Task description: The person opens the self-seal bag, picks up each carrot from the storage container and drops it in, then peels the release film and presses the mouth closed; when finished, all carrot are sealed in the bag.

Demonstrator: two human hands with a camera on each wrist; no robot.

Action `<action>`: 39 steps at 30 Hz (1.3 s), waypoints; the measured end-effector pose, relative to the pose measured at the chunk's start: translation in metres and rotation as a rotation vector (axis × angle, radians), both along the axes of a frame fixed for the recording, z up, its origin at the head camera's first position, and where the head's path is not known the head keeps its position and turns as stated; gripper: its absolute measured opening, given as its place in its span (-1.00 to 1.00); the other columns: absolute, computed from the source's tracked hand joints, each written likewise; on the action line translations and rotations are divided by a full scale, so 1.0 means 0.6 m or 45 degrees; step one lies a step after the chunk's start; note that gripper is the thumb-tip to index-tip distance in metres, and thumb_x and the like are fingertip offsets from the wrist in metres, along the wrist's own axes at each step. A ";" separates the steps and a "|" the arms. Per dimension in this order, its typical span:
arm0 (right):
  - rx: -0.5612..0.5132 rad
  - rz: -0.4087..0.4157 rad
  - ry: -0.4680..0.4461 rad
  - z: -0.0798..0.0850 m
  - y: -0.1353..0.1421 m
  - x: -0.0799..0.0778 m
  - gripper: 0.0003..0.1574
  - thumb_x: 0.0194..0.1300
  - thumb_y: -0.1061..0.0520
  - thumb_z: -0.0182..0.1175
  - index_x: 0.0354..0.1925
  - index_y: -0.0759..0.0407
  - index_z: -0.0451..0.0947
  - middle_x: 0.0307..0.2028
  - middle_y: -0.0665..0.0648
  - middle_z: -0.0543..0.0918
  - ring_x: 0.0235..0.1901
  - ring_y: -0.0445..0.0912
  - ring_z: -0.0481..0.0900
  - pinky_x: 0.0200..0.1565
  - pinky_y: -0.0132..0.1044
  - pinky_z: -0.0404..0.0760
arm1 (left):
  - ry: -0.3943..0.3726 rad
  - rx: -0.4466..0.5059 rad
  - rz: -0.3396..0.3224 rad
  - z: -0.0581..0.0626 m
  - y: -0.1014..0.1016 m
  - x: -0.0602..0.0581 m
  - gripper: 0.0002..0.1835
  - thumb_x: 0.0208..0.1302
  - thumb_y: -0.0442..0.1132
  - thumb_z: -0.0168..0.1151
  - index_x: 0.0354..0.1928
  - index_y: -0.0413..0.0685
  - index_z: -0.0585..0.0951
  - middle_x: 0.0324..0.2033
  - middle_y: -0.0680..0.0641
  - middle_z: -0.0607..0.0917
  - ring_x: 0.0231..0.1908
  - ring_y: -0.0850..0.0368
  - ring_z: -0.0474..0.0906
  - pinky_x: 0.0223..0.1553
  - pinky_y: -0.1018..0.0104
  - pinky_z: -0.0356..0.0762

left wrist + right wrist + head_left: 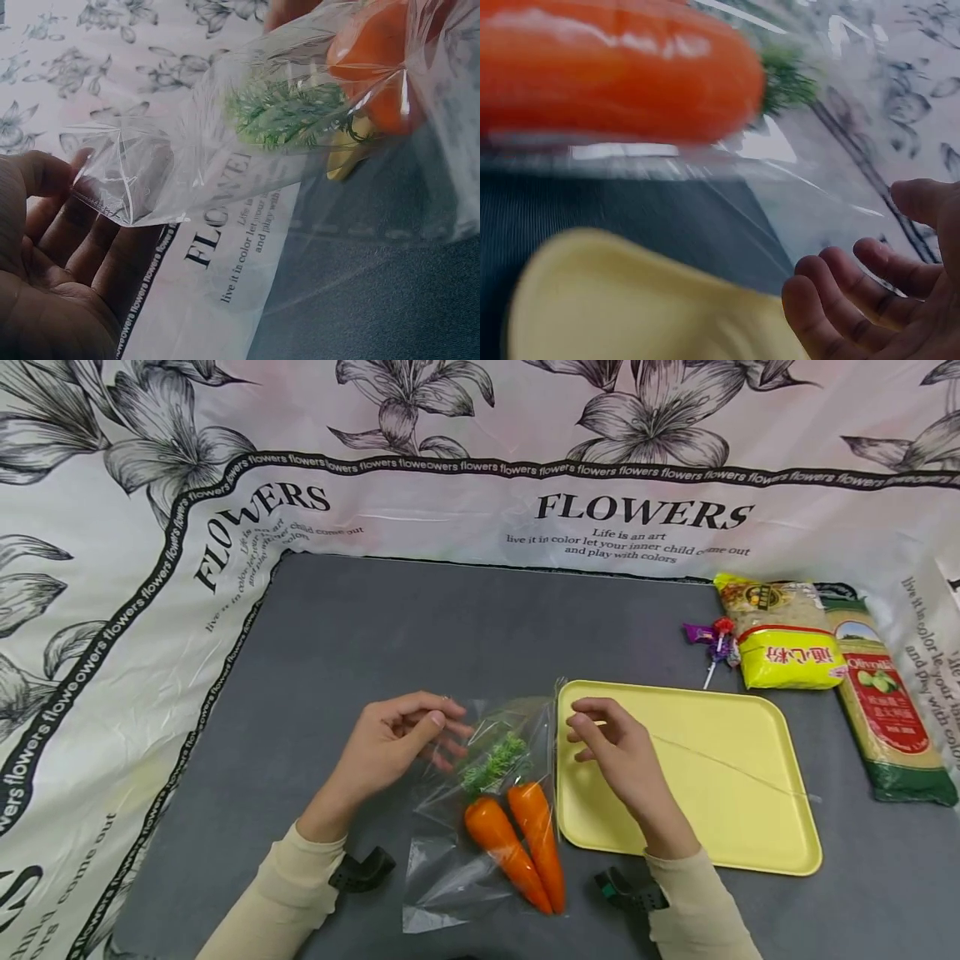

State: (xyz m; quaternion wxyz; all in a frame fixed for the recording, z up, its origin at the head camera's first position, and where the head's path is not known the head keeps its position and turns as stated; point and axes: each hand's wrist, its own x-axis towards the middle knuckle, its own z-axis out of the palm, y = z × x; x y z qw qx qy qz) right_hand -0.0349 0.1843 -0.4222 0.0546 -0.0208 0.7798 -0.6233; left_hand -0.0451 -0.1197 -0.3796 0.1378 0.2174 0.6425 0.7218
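Note:
A clear plastic bag (438, 881) lies on the grey table with two orange carrots (498, 843) inside, their green leafy tops (495, 764) toward its far end. My left hand (390, 739) is at the bag's far left corner. In the left wrist view, the thumb (49, 174) and forefinger pinch that corner, and the film stretches away from them. On the other side, my right hand (618, 760) hovers over the left part of a yellow tray (720, 810). Its fingers (870, 292) are loosely bent with nothing between them, apart from the bag.
Right of the tray's far end lie a yellow pasta packet (791, 660) and a long red-and-green packet (888, 710). Purple-wrapped candy (701, 633) and a lollipop (723, 625) sit beside them. A white flower-print cloth (450, 518) borders the grey surface.

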 end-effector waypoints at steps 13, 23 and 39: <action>-0.187 0.076 -0.015 0.000 -0.017 -0.018 -0.66 0.41 0.06 0.05 -0.21 0.38 0.43 -0.38 0.34 0.53 -0.38 0.13 0.57 -0.38 -0.08 0.65 | -0.084 0.051 0.371 -0.033 -0.014 -0.020 -0.74 0.37 -0.26 0.10 -0.10 -0.36 0.59 -0.35 -0.23 0.72 -0.47 -0.21 0.66 -0.53 -0.03 0.60; -0.394 0.134 0.055 0.002 -0.011 -0.015 -0.71 0.48 0.09 -0.08 -0.18 0.36 0.30 -0.25 0.40 0.54 -0.29 0.19 0.58 -0.25 0.00 0.64 | -0.196 0.132 0.381 -0.054 -0.015 -0.036 -0.71 0.38 -0.18 0.09 -0.05 -0.28 0.57 -0.29 -0.22 0.71 -0.40 -0.18 0.67 -0.40 -0.08 0.61; -0.397 0.163 -0.023 0.006 -0.008 -0.032 -0.62 0.34 0.20 0.15 0.05 0.42 0.45 -0.38 0.27 0.62 -0.43 0.07 0.60 -0.34 -0.05 0.66 | -0.284 0.108 0.276 -0.063 -0.037 -0.049 -0.61 0.24 -0.35 0.24 0.08 -0.39 0.50 -0.19 -0.20 0.70 -0.26 -0.09 0.68 -0.19 0.14 0.60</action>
